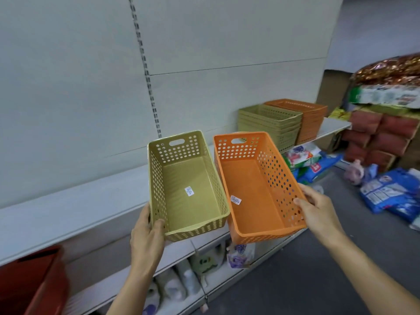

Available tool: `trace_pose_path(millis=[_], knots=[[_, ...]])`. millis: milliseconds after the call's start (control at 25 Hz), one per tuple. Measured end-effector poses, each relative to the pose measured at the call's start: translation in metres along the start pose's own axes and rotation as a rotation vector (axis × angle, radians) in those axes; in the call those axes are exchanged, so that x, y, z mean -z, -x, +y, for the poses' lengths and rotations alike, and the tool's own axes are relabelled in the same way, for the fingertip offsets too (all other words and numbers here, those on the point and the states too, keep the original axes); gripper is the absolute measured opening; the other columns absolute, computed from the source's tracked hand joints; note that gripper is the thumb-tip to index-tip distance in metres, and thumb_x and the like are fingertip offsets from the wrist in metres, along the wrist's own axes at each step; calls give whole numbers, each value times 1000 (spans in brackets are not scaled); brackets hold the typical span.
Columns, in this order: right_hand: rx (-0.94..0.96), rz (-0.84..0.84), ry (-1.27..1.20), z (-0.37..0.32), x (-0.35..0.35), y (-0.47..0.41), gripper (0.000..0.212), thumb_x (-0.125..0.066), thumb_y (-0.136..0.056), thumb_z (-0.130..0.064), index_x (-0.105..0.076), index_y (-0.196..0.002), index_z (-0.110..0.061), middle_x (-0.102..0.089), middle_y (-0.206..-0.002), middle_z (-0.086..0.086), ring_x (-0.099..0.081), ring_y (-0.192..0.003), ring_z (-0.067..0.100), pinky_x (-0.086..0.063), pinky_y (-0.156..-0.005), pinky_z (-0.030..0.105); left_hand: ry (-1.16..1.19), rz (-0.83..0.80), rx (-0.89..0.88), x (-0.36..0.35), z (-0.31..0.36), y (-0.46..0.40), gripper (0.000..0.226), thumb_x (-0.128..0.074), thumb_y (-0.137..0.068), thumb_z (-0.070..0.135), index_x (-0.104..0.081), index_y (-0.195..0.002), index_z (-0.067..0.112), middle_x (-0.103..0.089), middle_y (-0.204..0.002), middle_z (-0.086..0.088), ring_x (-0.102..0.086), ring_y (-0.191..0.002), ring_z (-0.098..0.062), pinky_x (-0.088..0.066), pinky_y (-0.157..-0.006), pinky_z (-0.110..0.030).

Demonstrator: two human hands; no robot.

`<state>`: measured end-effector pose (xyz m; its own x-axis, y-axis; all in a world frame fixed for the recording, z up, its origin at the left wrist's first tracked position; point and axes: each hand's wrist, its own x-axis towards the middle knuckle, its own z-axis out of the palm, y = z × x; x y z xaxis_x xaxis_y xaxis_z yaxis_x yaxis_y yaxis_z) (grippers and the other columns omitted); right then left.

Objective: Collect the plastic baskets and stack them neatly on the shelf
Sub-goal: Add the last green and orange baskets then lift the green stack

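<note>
Two perforated plastic baskets are mid-carry — olive-green basket (188,185) clamped in left hand (145,237) fingers, orange basket (256,187) in right hand (318,212). Next, I judge: nest each onto its matching-colour stack on the white shelf (68,210) — olive stack (270,123), orange stack (311,119).

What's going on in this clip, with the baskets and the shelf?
A person stands at a store shelf holding two perforated plastic baskets above it. The left hand grips the olive-green basket by its near corner; the right hand grips the orange basket by its side wall. Both are empty apart from a sticker inside. Further along the shelf stand a stack of green baskets and a stack of orange baskets, side by side.
</note>
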<state>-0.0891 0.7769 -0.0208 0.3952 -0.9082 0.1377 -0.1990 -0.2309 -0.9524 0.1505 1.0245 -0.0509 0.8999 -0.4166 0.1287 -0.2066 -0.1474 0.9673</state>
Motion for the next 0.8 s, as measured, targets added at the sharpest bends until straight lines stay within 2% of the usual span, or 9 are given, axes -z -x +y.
trace_pose_path(millis=[80,240,320,440,520,600,720,800], knots=[[22,17,-7,-2,11,-30,44,-50,-91,2,-64,-120,-26,-71,-90,-10,-67,-80,8,-47,-64,23,31,-16,-40,-29,11,-21,46,-46,-76,14,-63,-109,42,-73,-94,11,-69,-91,-29,-57,-82,-60],[65,92,-30,-7,29,-107,46,-51,-89,1,-66,-112,-35,-73,-80,-14,-67,-75,13,-53,-64,29,107,-20,-127,-97,34,-79,50,-46,-84,-2,-63,-113,35,-72,-94,8,-69,-88,-21,-60,-77,-53],[65,122,-51,-10,34,-146,42,-50,-91,2,-65,-116,-28,-72,-94,-4,-66,-84,18,-54,-75,36,133,-23,-111,-127,46,-109,49,-45,-87,-7,-64,-110,32,-71,-91,6,-69,-83,-16,-62,-71,-47],[82,147,-65,-14,44,-203,38,-50,-92,0,-67,-106,-31,-70,-101,3,-66,-94,26,-52,-88,47,137,-39,-131,-168,64,-154,43,-46,-85,0,-65,-101,35,-70,-87,6,-68,-88,-30,-58,-78,-59],[90,176,-60,-15,57,-241,38,-50,-92,-4,-64,-122,-23,-70,-108,5,-66,-97,25,-53,-90,49,119,-40,-130,-195,77,-180,43,-46,-84,2,-65,-99,38,-70,-87,7,-67,-90,-35,-57,-79,-62],[102,214,-86,-15,72,-277,42,-51,-91,-4,-60,-130,-18,-69,-112,8,-66,-97,26,-57,-83,43,139,-30,-113,-223,94,-196,47,-46,-85,0,-65,-94,42,-71,-87,8,-67,-93,-37,-57,-77,-62],[157,247,-127,-15,99,-337,43,-52,-90,-2,-60,-129,-18,-69,-108,9,-66,-91,25,-56,-68,25,159,-15,-144,-272,119,-215,48,-45,-86,-1,-64,-90,43,-69,-84,8,-67,-92,-39,-57,-76,-62],[191,262,-156,-17,117,-375,44,-51,-90,-2,-59,-130,-18,-67,-103,7,-65,-81,16,-57,-59,20,173,13,-177,-308,139,-223,51,-44,-86,-1,-64,-86,46,-69,-84,5,-66,-93,-41,-56,-77,-62]])
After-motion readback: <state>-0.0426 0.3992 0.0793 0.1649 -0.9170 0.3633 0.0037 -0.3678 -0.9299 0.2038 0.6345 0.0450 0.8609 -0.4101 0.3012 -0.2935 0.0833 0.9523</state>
